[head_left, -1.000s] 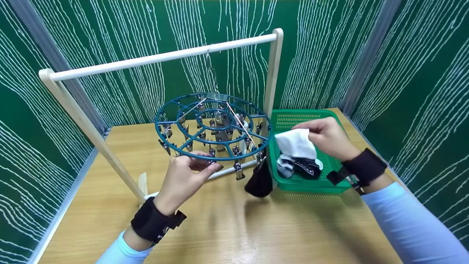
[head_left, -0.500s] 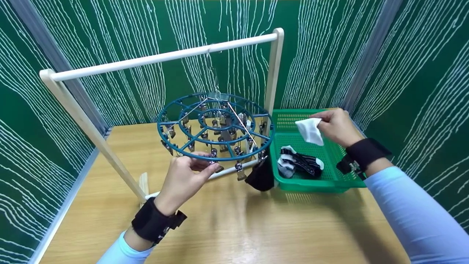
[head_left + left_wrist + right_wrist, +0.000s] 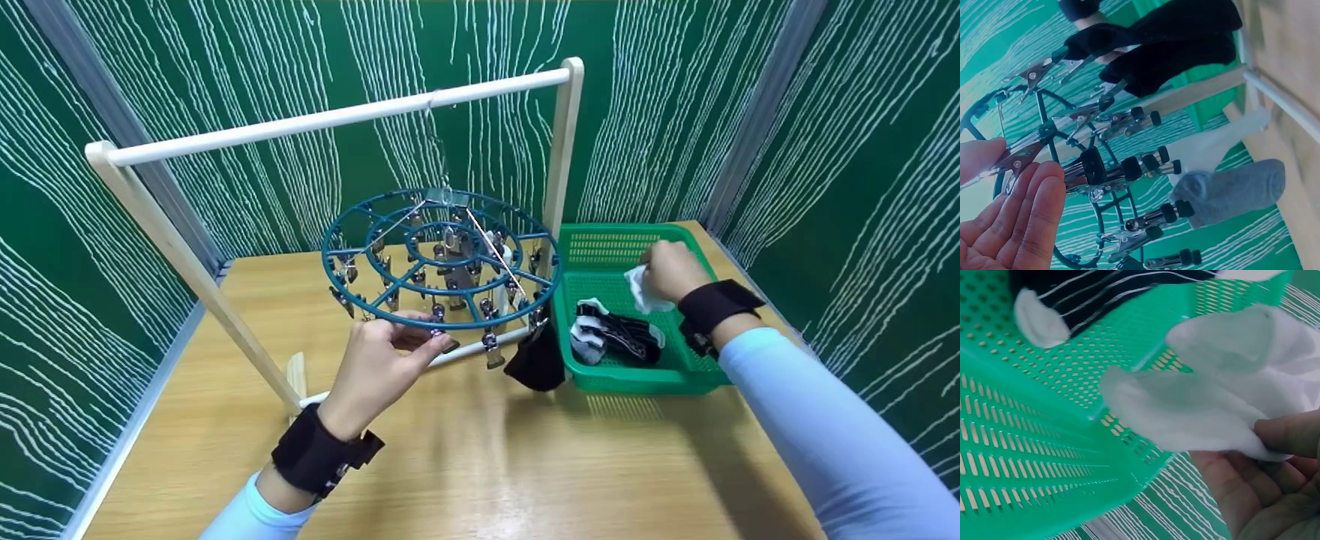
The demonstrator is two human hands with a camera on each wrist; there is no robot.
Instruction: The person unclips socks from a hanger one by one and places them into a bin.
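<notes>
My left hand [image 3: 375,371] pinches a metal clip [image 3: 1019,160] at the near rim of the round blue clip hanger [image 3: 390,319]. Over the green basket [image 3: 637,380], my right hand [image 3: 673,271] grips a white sock [image 3: 1179,408] between thumb and fingers, and its loose end hangs down. Black-and-white striped socks [image 3: 619,336] lie in the basket's left part. From the hanger's right side hangs a black sock [image 3: 536,362]. The left wrist view also shows a grey sock [image 3: 1233,191] and a white sock [image 3: 1213,143] hanging among the clips.
The hanger hooks onto the white bar [image 3: 337,114] of a wooden stand [image 3: 196,274] on the wooden table [image 3: 450,465]. Several other clips [image 3: 491,349] dangle from the rings. Green walls [image 3: 660,112] with white streaks surround the table.
My right hand has moved with the white sock from beside the hanger to the right, and now lower over the basket. The left hand stays at the clip; the black sock swings less.
</notes>
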